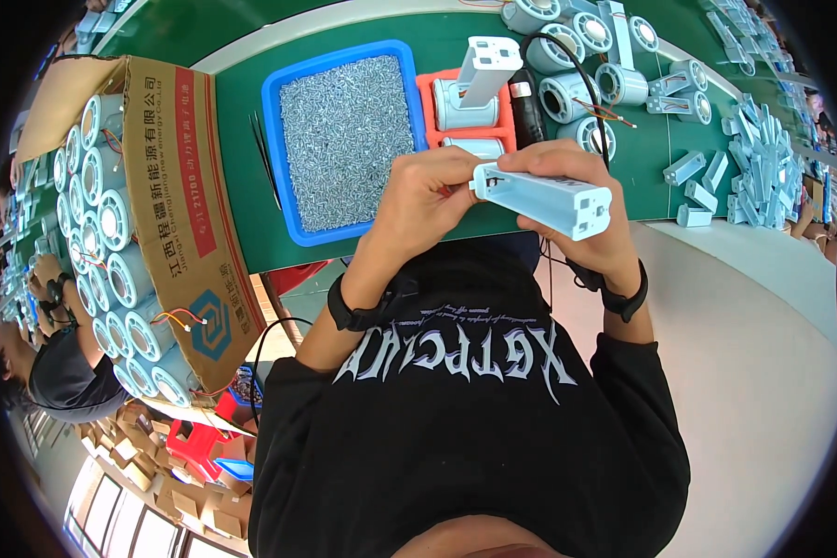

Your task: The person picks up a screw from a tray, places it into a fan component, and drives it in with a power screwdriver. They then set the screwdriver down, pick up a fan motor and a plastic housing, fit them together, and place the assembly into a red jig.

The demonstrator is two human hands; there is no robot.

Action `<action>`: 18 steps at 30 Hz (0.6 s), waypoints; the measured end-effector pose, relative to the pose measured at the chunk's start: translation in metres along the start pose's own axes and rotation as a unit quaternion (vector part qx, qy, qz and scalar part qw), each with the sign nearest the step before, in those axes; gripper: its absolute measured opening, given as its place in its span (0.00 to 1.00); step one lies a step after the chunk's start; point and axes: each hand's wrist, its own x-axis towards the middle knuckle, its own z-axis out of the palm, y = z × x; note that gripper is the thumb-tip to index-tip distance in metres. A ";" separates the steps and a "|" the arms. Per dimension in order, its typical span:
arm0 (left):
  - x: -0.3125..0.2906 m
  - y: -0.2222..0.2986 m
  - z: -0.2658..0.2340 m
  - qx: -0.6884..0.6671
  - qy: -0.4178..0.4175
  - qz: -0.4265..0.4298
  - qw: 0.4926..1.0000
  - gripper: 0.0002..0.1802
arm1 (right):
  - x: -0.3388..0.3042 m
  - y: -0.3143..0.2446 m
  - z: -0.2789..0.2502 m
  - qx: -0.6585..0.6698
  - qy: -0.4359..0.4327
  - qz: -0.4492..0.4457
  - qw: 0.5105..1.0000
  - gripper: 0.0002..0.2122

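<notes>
Both my hands are raised over the near edge of the green table. My right hand (pixel 586 172) is wrapped round a hollow light-blue plastic handle housing (pixel 549 198), its long open side showing. At the flanged end of that housing, the fingers of my left hand (pixel 423 195) are pinched together; whether they also hold something small is hidden. Just beyond my hands sits an orange holder (pixel 426 98) with light-blue cylindrical parts in it. One cylinder (pixel 465 109) has an upright handle piece (pixel 490 67) on it. A black electric screwdriver (pixel 527 113) stands beside the holder.
A blue tray (pixel 274 121) full of small screws lies left of the holder, with dark tweezers (pixel 265 158) alongside. Further left, a cardboard box (pixel 181 214) holds several round housings. More cylinders (pixel 620 86) and handle pieces (pixel 758 163) lie right. A co-worker's arm (pixel 74 316) shows far left.
</notes>
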 end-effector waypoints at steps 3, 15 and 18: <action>0.001 0.007 0.000 0.005 0.003 -0.024 1.000 0.15 | 0.001 -0.003 -0.003 -0.036 -0.037 0.011 0.999 0.22; -0.001 -0.011 -0.003 0.221 0.076 0.064 0.970 0.27 | 0.004 0.023 0.021 -0.196 -0.065 0.038 0.978 0.19; 0.001 -0.016 -0.009 0.213 0.062 0.068 0.973 0.28 | 0.006 0.015 0.017 -0.240 -0.082 0.043 0.966 0.19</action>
